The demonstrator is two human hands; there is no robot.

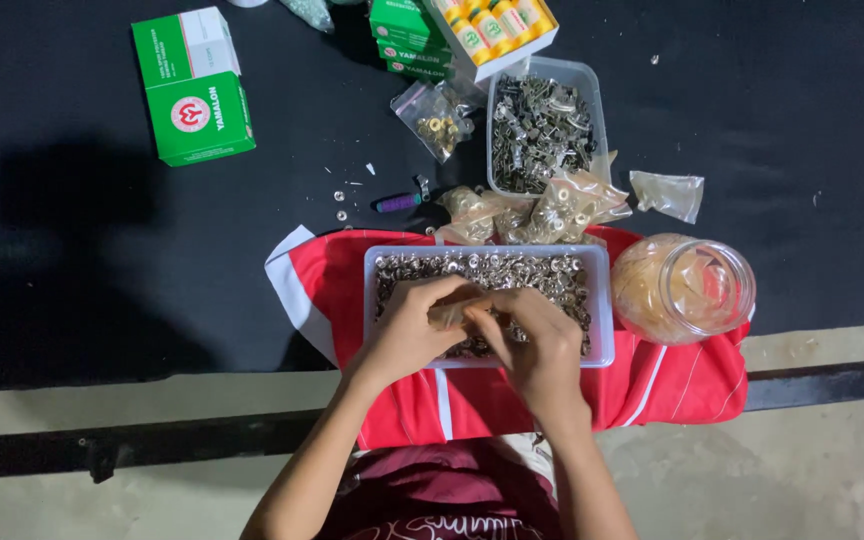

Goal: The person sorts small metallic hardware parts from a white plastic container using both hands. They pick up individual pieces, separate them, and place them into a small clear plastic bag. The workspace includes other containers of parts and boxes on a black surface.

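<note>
A green-and-white carton (193,86) is seen near the far left corner of the black surface (102,250), with stacked green boxes (402,40) at the far edge. At the near edge, a clear tub of metal eyelets (490,268) rests on red cloth (672,385). Above it, the left hand (410,330) and right hand (537,345) are brought together, fingers (462,312) pinching a small clear bag (449,314).
</note>
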